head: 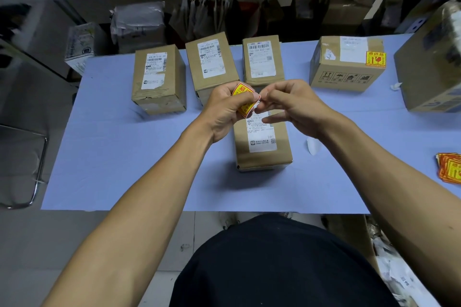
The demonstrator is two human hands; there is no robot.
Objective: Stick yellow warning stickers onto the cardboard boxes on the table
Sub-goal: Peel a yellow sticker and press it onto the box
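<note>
My left hand (225, 109) grips a yellow and red warning sticker (244, 98) above the table. My right hand (290, 107) pinches the sticker's right edge with thumb and forefinger. Right under both hands lies a cardboard box (262, 147) with a white shipping label. Three similar boxes stand in a row behind it: left box (159, 80), middle box (210, 62), right box (262, 60). A wider box (346, 65) at the back right carries a yellow warning sticker (376, 58) on its top.
The boxes stand on a table with a pale blue cover (112, 144). A stack of yellow stickers (450, 168) lies at the right edge. A white paper scrap (313, 147) lies next to the near box. A large carton (434, 67) stands at far right. Cluttered shelves are behind.
</note>
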